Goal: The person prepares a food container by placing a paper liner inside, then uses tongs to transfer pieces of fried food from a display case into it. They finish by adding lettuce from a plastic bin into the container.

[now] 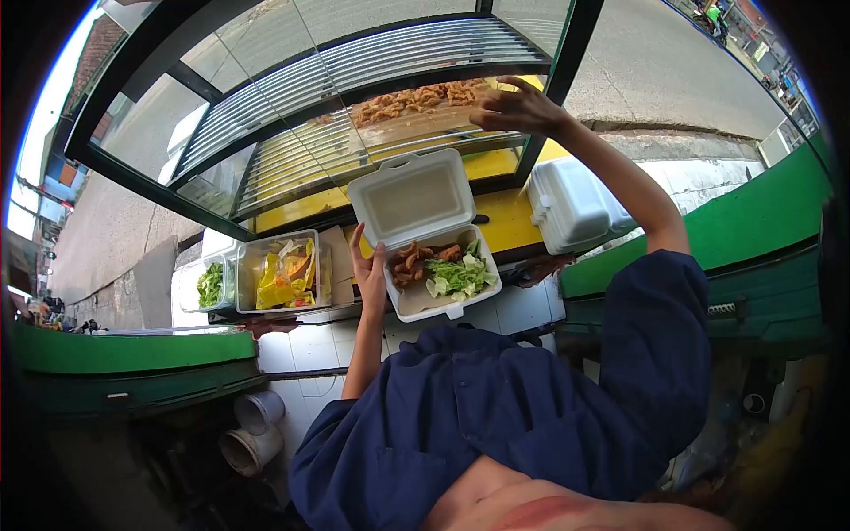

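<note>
A white foam takeaway box [416, 311] stands with its lid [412, 199] raised on the counter in front of me. Brown fried chicken pieces [412, 265] lie in its left part, beside shredded green lettuce [460, 276]. My left hand [368, 273] is at the left edge of the box, fingers spread, thumb close to the rim. Raised at the right end of the glass display case [567, 53], my right hand [518, 108] has bent fingers held apart, and nothing shows between them. More fried pieces [421, 102] are heaped on a tray just left of it.
Stacked white foam boxes [575, 208] stand to the right. On the left are a clear tub with yellow packets [288, 274] and a smaller container of lettuce [211, 285]. White buckets [252, 442] sit below. The case's dark frame rises over the yellow counter [509, 230].
</note>
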### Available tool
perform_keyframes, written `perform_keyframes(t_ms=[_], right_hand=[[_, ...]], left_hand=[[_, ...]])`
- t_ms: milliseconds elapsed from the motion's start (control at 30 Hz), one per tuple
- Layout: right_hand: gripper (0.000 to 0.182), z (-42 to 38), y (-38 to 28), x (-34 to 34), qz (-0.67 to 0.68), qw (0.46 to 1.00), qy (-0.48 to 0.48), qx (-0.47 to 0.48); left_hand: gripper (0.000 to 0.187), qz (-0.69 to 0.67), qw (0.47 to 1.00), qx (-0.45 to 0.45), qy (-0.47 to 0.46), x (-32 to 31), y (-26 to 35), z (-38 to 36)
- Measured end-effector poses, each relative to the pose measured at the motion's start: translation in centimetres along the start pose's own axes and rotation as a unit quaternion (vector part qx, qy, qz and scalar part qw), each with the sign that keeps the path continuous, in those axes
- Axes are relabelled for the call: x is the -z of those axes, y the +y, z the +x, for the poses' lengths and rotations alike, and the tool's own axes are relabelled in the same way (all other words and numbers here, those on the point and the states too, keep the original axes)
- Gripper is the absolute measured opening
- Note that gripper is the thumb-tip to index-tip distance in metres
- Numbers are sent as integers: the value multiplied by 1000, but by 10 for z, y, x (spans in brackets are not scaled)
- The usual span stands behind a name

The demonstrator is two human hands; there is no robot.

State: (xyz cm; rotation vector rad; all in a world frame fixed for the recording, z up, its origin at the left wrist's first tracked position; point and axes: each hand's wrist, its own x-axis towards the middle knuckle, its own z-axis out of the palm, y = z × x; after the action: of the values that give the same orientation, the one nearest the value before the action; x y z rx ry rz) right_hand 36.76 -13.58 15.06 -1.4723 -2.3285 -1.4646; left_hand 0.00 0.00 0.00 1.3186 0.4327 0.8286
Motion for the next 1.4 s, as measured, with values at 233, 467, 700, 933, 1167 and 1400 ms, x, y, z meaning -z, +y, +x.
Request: perform_keyframes(t_ms=[233, 467, 700, 933, 1167, 1400], right_hand=[[23, 12, -13, -5, 78, 986, 91, -119], [26, 96, -88, -4, 230, 919, 224, -228], [15, 216, -199, -51, 525, 832, 83, -158], [28, 303, -253, -90, 744, 564, -355, 57], [38, 319, -311, -137, 595, 724, -333, 107], [28, 319, -359, -121, 484, 821, -302, 5]], left_hand=[[52, 36, 998, -25, 49, 20, 31, -14], [53, 13, 964, -37, 263, 101, 56, -95], [50, 74, 898, -108, 421, 192, 93, -144], [50, 76, 853, -149, 494, 260, 98, -162], [51, 58, 860, -133, 488, 295, 103, -159], [51, 53, 870, -136, 471, 301, 101, -143]])
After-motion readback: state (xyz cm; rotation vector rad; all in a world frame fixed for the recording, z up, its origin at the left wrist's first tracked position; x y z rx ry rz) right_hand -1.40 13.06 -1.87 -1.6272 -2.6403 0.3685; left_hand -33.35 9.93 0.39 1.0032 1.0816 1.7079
